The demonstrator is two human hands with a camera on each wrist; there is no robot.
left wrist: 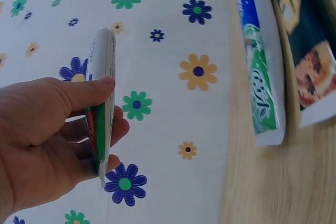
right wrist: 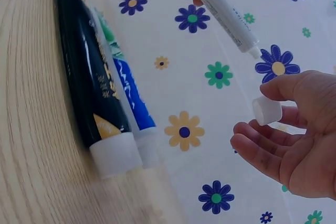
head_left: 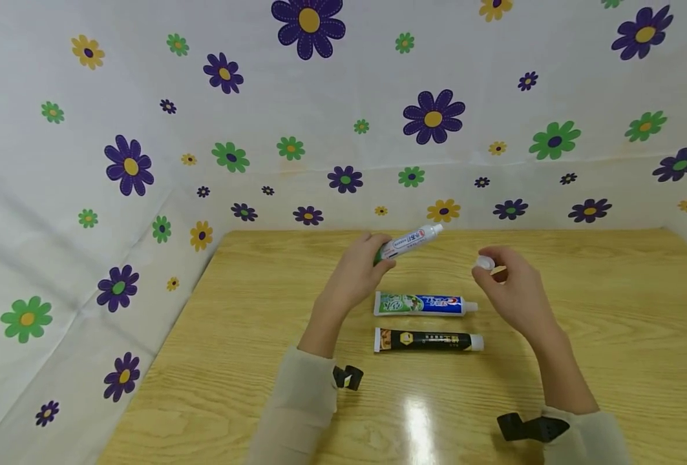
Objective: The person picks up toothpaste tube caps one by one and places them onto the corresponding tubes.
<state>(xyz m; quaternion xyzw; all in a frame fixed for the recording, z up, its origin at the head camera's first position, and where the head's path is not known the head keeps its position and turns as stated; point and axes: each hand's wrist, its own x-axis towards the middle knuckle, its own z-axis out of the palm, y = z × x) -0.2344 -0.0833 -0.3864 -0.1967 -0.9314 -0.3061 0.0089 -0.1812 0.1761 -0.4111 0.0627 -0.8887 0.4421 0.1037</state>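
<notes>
My left hand [head_left: 357, 268] grips a white and green toothpaste tube [head_left: 410, 243] above the table, its bare nozzle tilted up to the right. In the left wrist view the thumb presses on the tube's [left wrist: 102, 93] side, with fingers behind it. A white cap [right wrist: 266, 110] is pinched between the thumb and fingers of my right hand [head_left: 516, 290], apart from the tube. Below, a blue and green toothpaste tube [head_left: 421, 304] lies on the table. Nearest me is a black toothpaste tube [head_left: 427, 340] with its white cap on.
The wooden table [head_left: 232, 361] meets a white flower-printed sheet [head_left: 378, 77] at its back and left. A black strap device [head_left: 532, 427] sits at my right wrist, another device [head_left: 349, 378] at the left.
</notes>
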